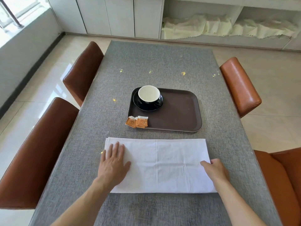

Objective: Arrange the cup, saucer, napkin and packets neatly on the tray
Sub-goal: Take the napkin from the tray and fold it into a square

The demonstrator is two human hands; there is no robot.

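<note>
Head view of a table setting in preparation. One white napkin (160,165) lies folded into a long band on the grey tabletop (154,62), off the tray and at 6 o'clock from it. The left hand (114,163) rests flat on the band's 9 o'clock end, fingers (116,149) spread and released, grasping nothing; the right hand (215,168) meets the 3 o'clock end, and whether its fingers pinch the cloth or merely press it cannot be told. One brown tray (182,111) carries one black saucer (147,106) in its 10 o'clock corner, with one black cup (149,94), white inside, standing on the saucer. Orange packets (136,121) (at least two, overlapped, so the exact count is uncertain) straddle the tray's 7 o'clock corner, partly on the rim and partly on the tabletop. Four brown chairs (241,85) surround the tabletop. Risks, as judged: if the next fold is drawn over unevenly, the edges may misalign and the napkin look untidy; carrying the napkin toward the tray could brush the overhanging packets off the rim; the napkin at its present length looks wider than the tray's free area.
</note>
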